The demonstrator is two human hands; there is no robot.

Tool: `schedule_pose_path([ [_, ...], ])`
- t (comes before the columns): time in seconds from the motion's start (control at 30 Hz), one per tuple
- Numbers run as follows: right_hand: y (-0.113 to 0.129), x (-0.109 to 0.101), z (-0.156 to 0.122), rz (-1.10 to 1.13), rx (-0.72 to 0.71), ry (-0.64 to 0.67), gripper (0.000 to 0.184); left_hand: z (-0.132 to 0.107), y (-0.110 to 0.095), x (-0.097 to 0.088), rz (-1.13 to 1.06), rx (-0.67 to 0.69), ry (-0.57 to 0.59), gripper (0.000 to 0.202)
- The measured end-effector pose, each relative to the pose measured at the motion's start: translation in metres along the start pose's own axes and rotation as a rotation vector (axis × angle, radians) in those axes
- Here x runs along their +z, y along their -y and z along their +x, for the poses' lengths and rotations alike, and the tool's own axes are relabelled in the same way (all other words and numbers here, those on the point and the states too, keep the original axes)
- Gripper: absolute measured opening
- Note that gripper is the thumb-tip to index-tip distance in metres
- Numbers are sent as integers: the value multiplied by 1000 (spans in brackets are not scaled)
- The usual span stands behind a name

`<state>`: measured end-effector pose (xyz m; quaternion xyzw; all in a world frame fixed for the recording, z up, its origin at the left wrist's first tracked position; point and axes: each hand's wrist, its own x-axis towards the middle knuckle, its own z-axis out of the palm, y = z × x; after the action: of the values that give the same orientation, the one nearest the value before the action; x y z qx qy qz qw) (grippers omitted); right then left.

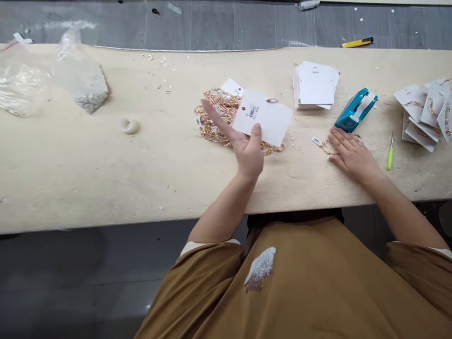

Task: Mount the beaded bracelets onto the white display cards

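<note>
Card (263,117) pinched in left hand (249,153), long edge slanting down rightward; right hand (353,157) open, flat on gold chain (330,147).

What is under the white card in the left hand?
A heap of gold-tone chain shows around the card held by the left hand; the stretch directly beneath the card is covered, so it cannot be seen.
</note>
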<state>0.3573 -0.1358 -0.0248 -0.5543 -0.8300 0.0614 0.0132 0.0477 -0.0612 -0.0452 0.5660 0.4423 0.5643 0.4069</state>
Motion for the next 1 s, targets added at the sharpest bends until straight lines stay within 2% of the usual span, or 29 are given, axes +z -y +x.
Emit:
schedule_pose_path([
  [0.07, -2, 0, -1, 10, -12, -35, 69, -6, 4, 14, -26, -18, -49, 94],
  [0.13, -2, 2, -2, 30, -16, -80, 67, -11, 13, 23, -69, -122, 38, 86],
  [0.2, -2, 3, -2, 44, -17, -108, 64, -15, 22, 28, -107, -177, 133, 88],
  [0.37, -1, 5, -4, 31, 27, -134, 61, -15, 28, 27, -116, -48, 248, 103],
  [0.5, -2, 7, -4, 43, 66, -142, 64, -14, 28, 27, -80, -51, 344, 105],
  [0.6, -5, 9, -4, 66, 96, -154, 67, -15, 32, 29, 79, -72, 346, 107],
  [0.8, -8, 11, -4, 92, 89, -174, 67, -14, 30, 29, 347, 31, 228, 99],
  [0.93, -12, 14, -7, 120, 80, -220, 65, -12, 20, 20, 294, 30, 223, 101],
  [1.0, -9, 10, -5, 195, 59, -287, 62, -10, 1, 19, 191, 33, 266, 92],
])
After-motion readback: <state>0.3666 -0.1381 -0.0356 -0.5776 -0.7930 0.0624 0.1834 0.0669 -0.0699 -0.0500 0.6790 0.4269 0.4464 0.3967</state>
